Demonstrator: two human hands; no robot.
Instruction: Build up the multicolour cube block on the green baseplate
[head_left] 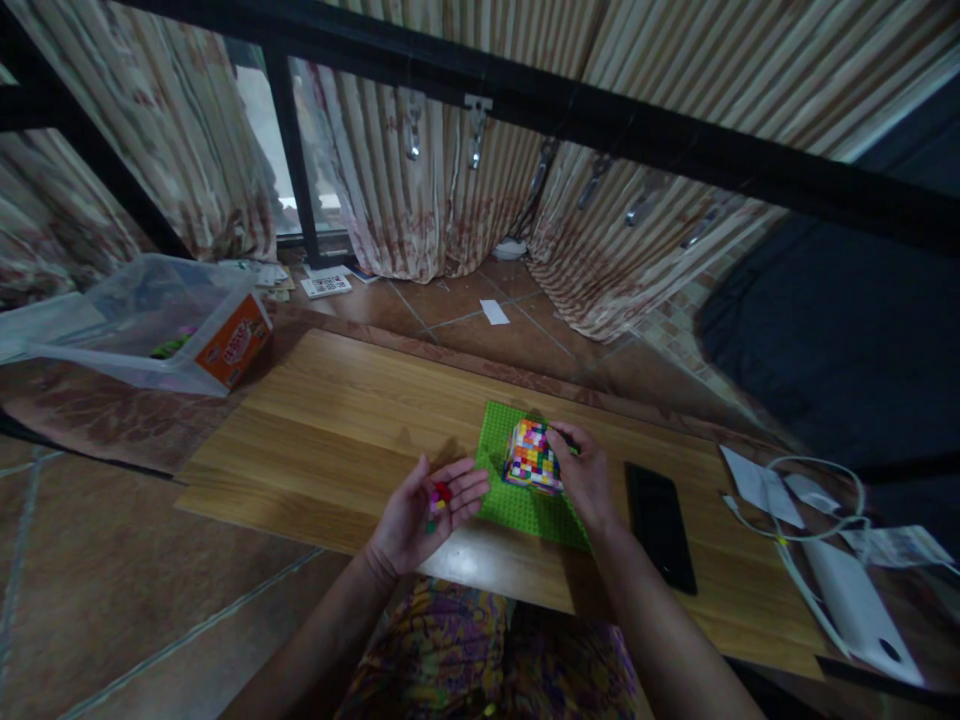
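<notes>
My left hand (431, 510) lies palm up with its fingers stretched out, a few small toy bricks (441, 495) in red, pink, yellow and green resting in the palm. It is just left of a bright green studded baseplate (517, 512) on the wooden table. On that plate stands a block built of many-coloured toy bricks (531, 455). My right hand (586, 470) is closed at the block's right side, thumb on the top edge. The fingertips behind the block are partly hidden, so any brick between them cannot be seen.
A black phone (661, 525) lies right of the baseplate on the wooden table (337, 430). Farther right are a white cable (795, 462) and a white power strip-like device (862, 605). At the left stands a clear plastic bin (127, 310) with an orange label.
</notes>
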